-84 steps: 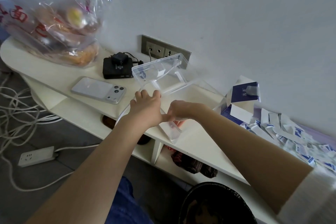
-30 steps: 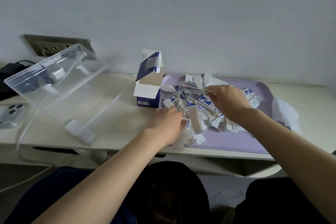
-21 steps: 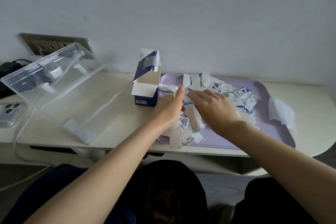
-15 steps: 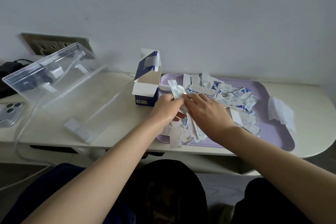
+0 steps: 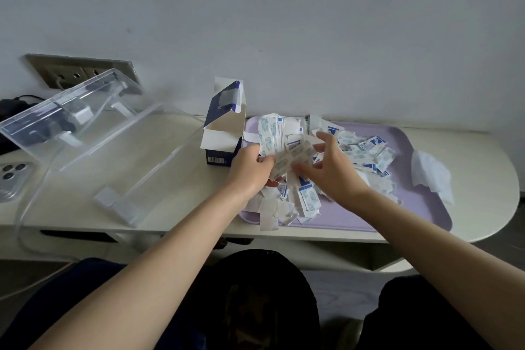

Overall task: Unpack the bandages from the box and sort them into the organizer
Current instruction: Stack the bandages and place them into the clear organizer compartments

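Observation:
A heap of white-and-blue wrapped bandages [image 5: 360,150] lies on a lilac tray [image 5: 355,217]. My left hand [image 5: 250,169] grips a fanned bunch of bandages [image 5: 279,140] lifted above the heap. My right hand [image 5: 331,170] hovers just right of that bunch with its fingers spread, fingertips at the wrappers. The blue-and-white bandage box [image 5: 223,128] stands open at the tray's left end. The clear plastic organizer [image 5: 85,133] sits further left on the white table, its lid raised.
A white tissue [image 5: 431,176] lies at the tray's right end. A phone [image 5: 12,179] lies at the table's left edge, with a dark charger [image 5: 17,105] and a wall socket [image 5: 76,72] behind the organizer. A dark bin [image 5: 264,298] stands below between my knees.
Both hands left the organizer and moved right to the tray. My left hand gathered a bunch of bandages and lifted it; my right hand has spread its fingers beside it.

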Available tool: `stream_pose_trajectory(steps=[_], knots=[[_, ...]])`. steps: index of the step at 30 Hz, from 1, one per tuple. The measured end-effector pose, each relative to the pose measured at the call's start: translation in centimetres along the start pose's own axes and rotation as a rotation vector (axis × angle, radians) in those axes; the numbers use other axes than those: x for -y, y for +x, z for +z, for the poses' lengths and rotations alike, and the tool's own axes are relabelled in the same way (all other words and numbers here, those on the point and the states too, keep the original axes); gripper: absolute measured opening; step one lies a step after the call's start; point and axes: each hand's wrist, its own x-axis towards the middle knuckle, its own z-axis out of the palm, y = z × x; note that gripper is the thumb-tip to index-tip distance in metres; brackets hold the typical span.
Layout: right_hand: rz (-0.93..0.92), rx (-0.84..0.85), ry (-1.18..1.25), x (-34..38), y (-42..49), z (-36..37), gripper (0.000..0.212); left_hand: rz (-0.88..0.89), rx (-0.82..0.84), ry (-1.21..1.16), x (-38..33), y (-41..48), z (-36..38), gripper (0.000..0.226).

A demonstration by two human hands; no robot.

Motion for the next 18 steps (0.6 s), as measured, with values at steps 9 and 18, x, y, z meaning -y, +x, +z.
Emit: stream_pose_trajectory(steps=[9, 18], knots=[[0.098, 0.053, 0.099, -0.4, 0.7, 0.4, 0.038, -0.009, -0.109, 0.065, 0.2, 0.1, -0.3, 0.021], [0.084, 0.068, 0.049, -0.6, 0.9, -0.2, 0.016, -0.026, -0.033, -0.005, 0.0, -0.1, -0.3, 0.017]])
